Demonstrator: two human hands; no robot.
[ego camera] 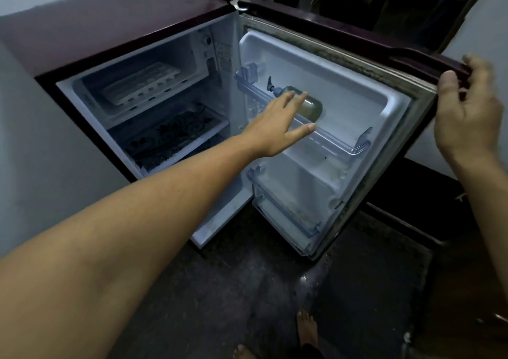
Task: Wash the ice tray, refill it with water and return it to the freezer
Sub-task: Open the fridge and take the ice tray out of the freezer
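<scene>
A small maroon fridge (110, 20) stands with its door (343, 89) swung wide to the right. In the freezer compartment at the upper left lies a white ice tray (140, 84). My left hand (277, 122) is stretched out flat in front of the door's inner shelf, fingers apart, holding nothing, well right of the tray. My right hand (467, 111) rests at the door's top outer corner, fingers curled loosely around the edge.
A pump bottle (310, 106) lies on the upper door shelf (343, 141), partly behind my left hand. A patterned shelf (170, 136) sits below the freezer. The floor (247, 290) is dark stone; bare feet show at the bottom. A white wall stands on the left.
</scene>
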